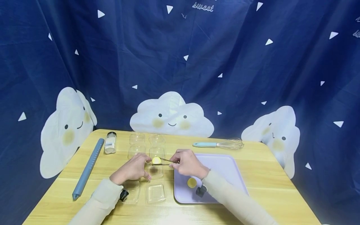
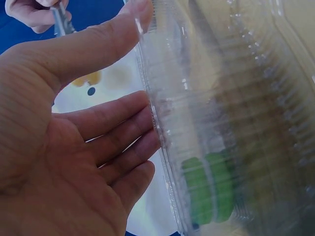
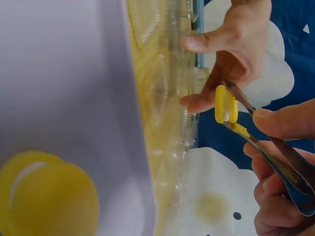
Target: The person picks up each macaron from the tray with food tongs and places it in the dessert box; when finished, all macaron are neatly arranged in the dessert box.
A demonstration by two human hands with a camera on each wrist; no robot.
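Note:
My right hand [image 1: 189, 162] holds metal tongs [image 3: 280, 164], which pinch a yellow sandwich cookie [image 3: 226, 104] with a pale filling. In the head view this cookie [image 1: 156, 160] is above the clear plastic containers, just right of my left fingertips. My left hand [image 1: 134, 168] is spread, thumb apart from the fingers. In the left wrist view the fingertips of that hand [image 2: 93, 113] touch or nearly touch the edge of a clear container [image 2: 206, 118]; a green cookie [image 2: 209, 187] shows through its plastic. Another yellow cookie [image 1: 192, 182] lies on the purple tray [image 1: 225, 162].
Several clear containers stand in two columns, among them an open one [image 1: 156, 193] at the front. On the left are a blue roll [image 1: 88, 168] and a black-lidded jar [image 1: 110, 143]. A blue-handled whisk [image 1: 205, 144] lies behind the tray. A dark curtain [image 1: 157, 47] hangs behind the table.

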